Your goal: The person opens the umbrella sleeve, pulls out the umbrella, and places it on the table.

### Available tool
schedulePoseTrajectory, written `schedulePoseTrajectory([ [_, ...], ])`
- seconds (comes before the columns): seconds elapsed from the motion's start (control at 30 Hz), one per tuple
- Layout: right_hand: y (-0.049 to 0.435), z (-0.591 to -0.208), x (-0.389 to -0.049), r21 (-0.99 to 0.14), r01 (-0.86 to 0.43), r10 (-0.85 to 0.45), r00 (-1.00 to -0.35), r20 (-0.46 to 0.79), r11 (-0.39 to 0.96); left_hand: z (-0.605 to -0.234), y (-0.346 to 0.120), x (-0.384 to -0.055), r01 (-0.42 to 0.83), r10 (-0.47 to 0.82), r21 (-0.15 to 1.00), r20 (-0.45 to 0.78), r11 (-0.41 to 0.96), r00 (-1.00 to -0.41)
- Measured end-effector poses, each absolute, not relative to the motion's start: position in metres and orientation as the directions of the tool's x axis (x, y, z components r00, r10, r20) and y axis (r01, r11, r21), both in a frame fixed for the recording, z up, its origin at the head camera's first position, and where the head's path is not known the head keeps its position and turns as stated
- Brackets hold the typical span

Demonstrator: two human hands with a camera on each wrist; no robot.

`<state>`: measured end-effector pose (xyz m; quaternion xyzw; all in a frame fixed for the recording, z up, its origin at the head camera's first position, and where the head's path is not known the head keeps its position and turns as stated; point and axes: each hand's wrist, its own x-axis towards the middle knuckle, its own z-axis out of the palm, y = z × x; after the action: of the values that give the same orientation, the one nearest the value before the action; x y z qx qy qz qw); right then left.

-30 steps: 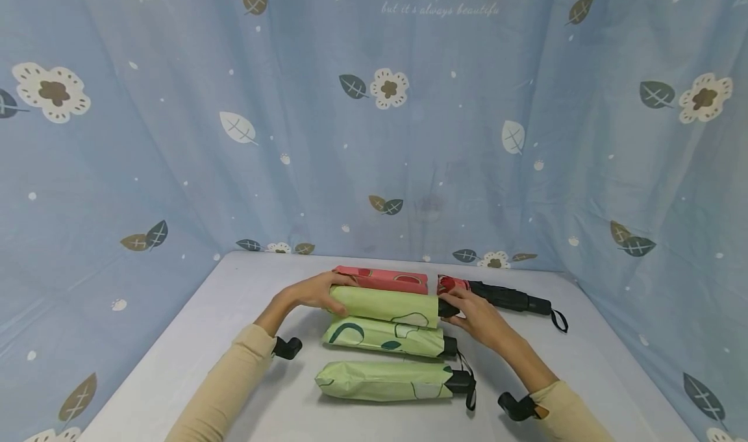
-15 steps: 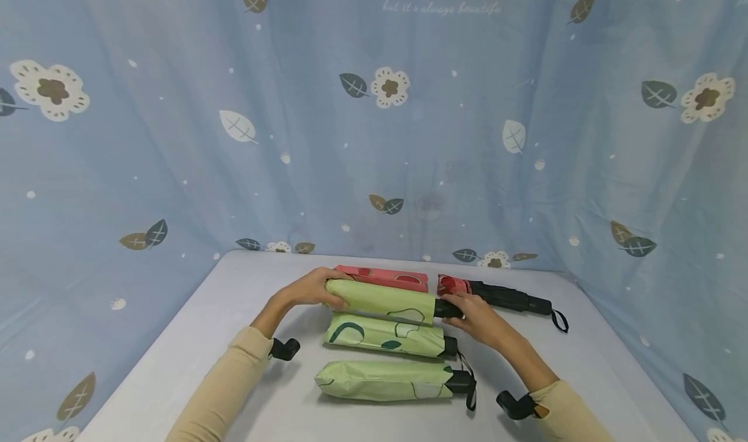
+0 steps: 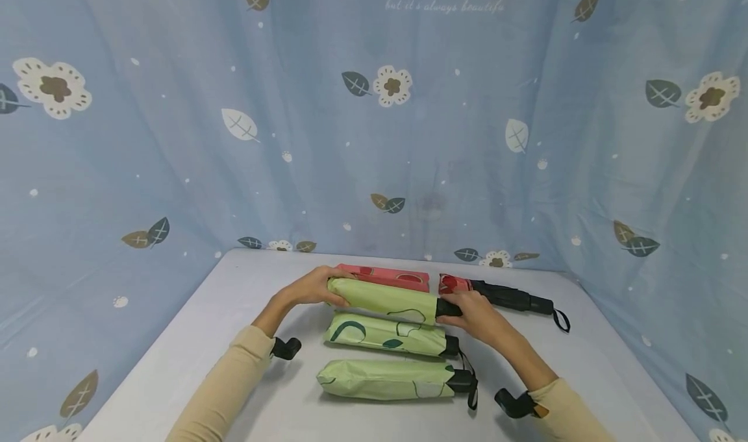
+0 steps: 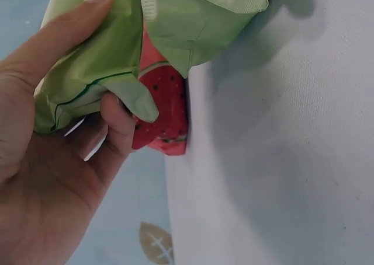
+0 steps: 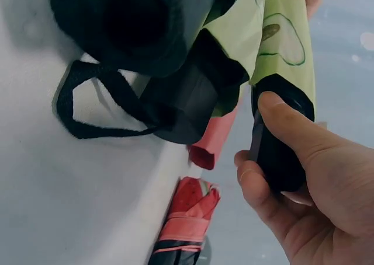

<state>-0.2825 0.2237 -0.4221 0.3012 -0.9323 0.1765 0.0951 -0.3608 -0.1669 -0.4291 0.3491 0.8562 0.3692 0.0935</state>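
A folded light green umbrella point(image 3: 380, 299) with an avocado print is held up between both hands. My left hand point(image 3: 312, 286) grips its fabric end, thumb on one side and fingers curled round the other, as the left wrist view shows. My right hand point(image 5: 315, 177) holds the black handle point(image 5: 277, 145) between thumb and fingers. Just in front lies a second green umbrella point(image 3: 386, 335), and nearer still a third green umbrella point(image 3: 386, 380), both with black handles pointing right. Behind the held umbrella is a red watermelon-print sleeve point(image 3: 386, 277), partly hidden.
At the back right lies a folded umbrella point(image 3: 508, 296), black with a red watermelon-print end and a wrist strap. The white table point(image 3: 245, 273) meets a blue patterned curtain point(image 3: 374, 137) at the back and sides.
Both hands have raised the top green umbrella slightly off the one in front of it, its left end most. The other umbrellas stay where they were.
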Motion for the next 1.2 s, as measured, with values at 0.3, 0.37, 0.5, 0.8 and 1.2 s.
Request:
schedulePoseTrajectory([
  [0.3, 0.232, -0.424, -0.282, -0.320, -0.604, -0.525, -0.795, 0.303, 0.729, -0.430, -0.168, -0.355, 0.497, 0.688, 0.740, 0.064, 0.453, -0.723],
  [0.37, 0.233, -0.425, -0.282, -0.299, -0.607, -0.520, -0.790, 0.325, 0.736, -0.430, -0.169, -0.354, 0.496, 0.693, 0.743, 0.060, 0.451, -0.719],
  [0.5, 0.236, -0.426, -0.282, -0.264, -0.610, -0.508, -0.780, 0.365, 0.747, -0.430, -0.171, -0.353, 0.506, 0.698, 0.740, 0.067, 0.444, -0.712],
  [0.8, 0.248, -0.427, -0.281, -0.195, -0.624, -0.496, -0.742, 0.452, 0.756, -0.429, -0.178, -0.354, 0.542, 0.703, 0.723, 0.111, 0.428, -0.702],
  [1.2, 0.243, -0.429, -0.280, -0.238, -0.639, -0.507, -0.743, 0.437, 0.731, -0.426, -0.162, -0.351, 0.591, 0.730, 0.631, 0.056, 0.503, -0.681],
])
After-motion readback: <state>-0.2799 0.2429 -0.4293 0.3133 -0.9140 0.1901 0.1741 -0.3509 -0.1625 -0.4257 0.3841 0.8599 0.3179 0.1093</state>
